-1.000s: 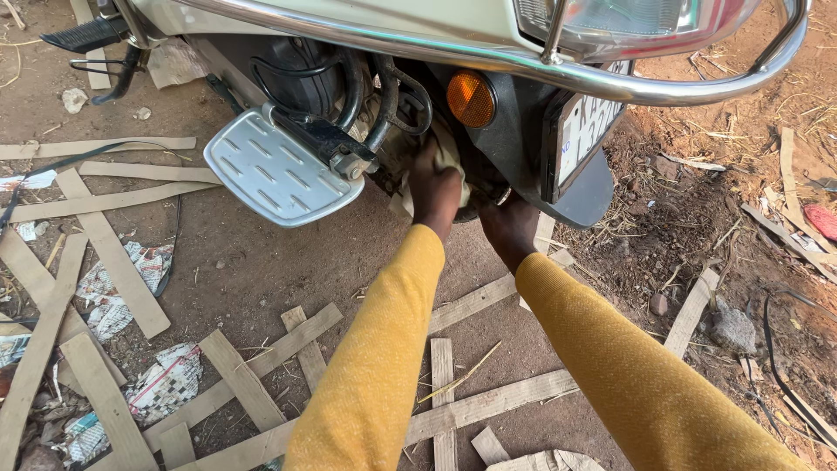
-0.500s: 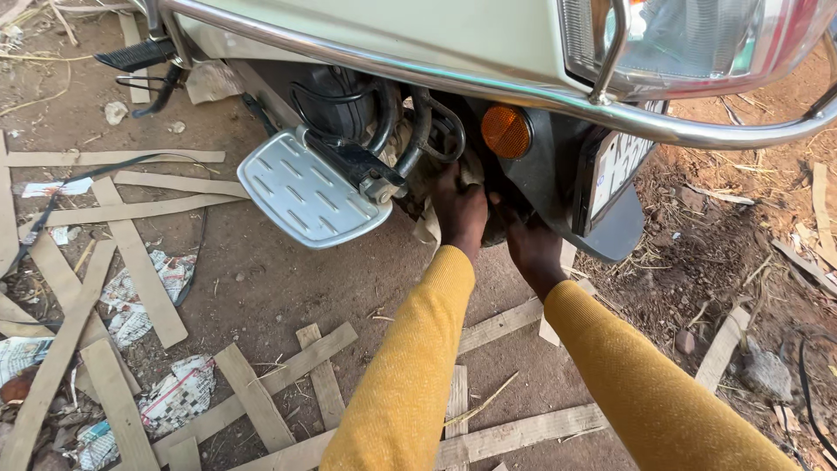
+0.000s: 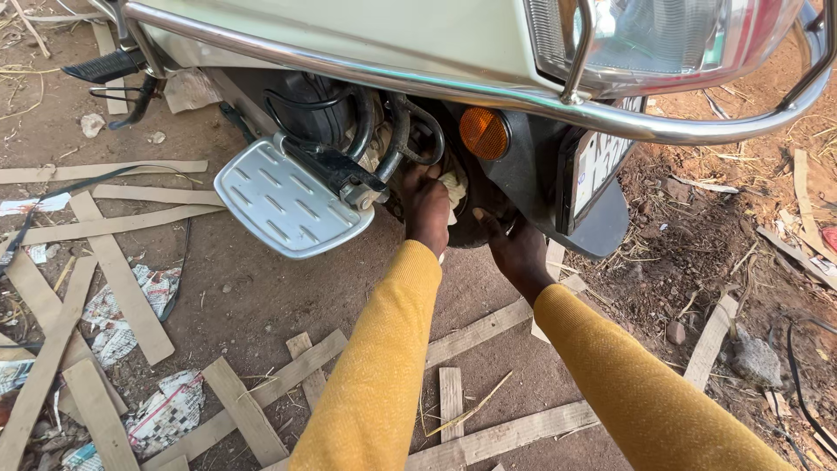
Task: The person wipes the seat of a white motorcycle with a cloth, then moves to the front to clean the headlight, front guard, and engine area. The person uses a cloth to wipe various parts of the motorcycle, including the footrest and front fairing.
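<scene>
Under the scooter's rear, left hand (image 3: 427,205) presses a cloth (image 3: 453,186); right hand (image 3: 514,249) steadies the tyre (image 3: 475,228).

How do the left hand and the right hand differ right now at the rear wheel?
The left hand grips a pale cloth up beside the wheel, fingers curled; the right hand holds nothing that shows and lies with fingers spread against the dark tyre. The left hand sits higher, next to the silver footrest; the right hand sits lower, near the black mudguard. Both wear mustard-yellow sleeves and reach under the orange reflector.
</scene>
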